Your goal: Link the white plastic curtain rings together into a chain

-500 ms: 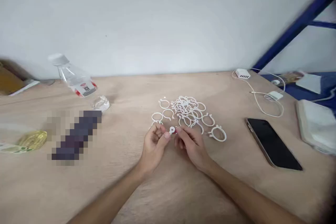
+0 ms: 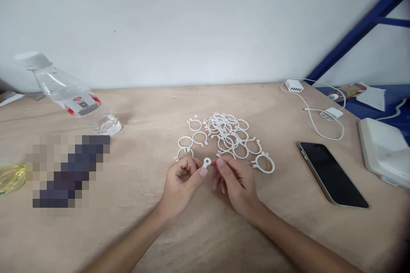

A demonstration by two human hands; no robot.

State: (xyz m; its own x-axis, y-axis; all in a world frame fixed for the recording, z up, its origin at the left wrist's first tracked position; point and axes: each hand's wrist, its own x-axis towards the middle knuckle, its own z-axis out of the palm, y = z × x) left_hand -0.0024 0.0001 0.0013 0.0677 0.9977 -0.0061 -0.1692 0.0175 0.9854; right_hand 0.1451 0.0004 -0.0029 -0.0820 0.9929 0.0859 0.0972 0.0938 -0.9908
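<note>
Eyelet (image 2: 207, 162) at the hub of the clock, over the table (image 2: 205, 232). Starting out at nine: yellow bundle (image 2: 12, 179), cut by the edge of the view. Also at nine, closer, a pixelated patch (image 2: 68, 172), impossible to make out. Up at ten, a clear bottle (image 2: 77, 100) with a white cap. Nearer, from ten to eleven, several loose white rings (image 2: 185, 137).

Now the left hand (image 2: 181, 181), at eight, in a thumb-and-forefinger pinch on the eyelet's tab, with the hole in plain sight. Hold the tab firmly, leave the hole uncovered, and avoid twisting.

On to one o'clock: an overlapping pile (image 2: 224, 126) of rings. Mind the knuckles around that tangle.

At four, the right hand (image 2: 238, 181), with thumb and fingers bunched beside a smudge of red (image 2: 214, 163), too small to name. Cannot tell whether pinching it, or whether touching the eyelet. Go gently here: steady both wrists, line up by eye, stay low for a short drop after any slip.

Out at two, a charger (image 2: 294, 86) and looping cable. Finally, around three, a phone (image 2: 333, 175), screen up, then a white case (image 2: 384, 149).
</note>
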